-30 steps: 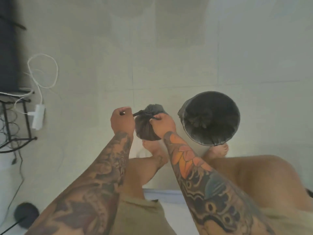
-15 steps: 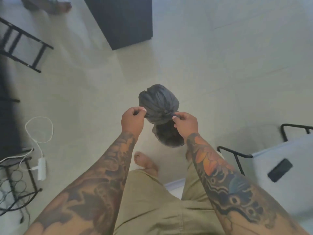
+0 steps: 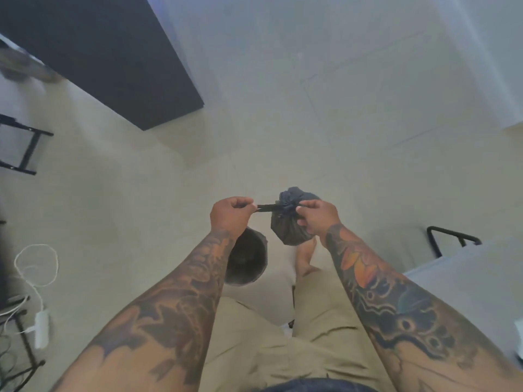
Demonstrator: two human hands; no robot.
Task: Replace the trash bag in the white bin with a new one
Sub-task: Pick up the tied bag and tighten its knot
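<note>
A small dark grey trash bag (image 3: 288, 227), bunched into a ball, hangs in the air in front of me. My left hand (image 3: 230, 216) pinches a stretched strip of the bag's neck and holds it out to the left. My right hand (image 3: 318, 216) pinches the neck at the knot on the bag's right side. Below my left forearm the bin (image 3: 247, 260) stands on the floor, its dark inside showing, partly hidden by my arm.
A dark cabinet (image 3: 113, 58) stands at the upper left. A black metal rack (image 3: 22, 148) sits on the left. A white cable and adapter (image 3: 41, 326) lie at the lower left. A white surface on a black frame (image 3: 452, 239) is at the right. My bare foot (image 3: 304, 258) is under the bag.
My hands have moved apart, pulling the bag's neck into a taut strip. The view swung, so the bin shows again under my left arm.
</note>
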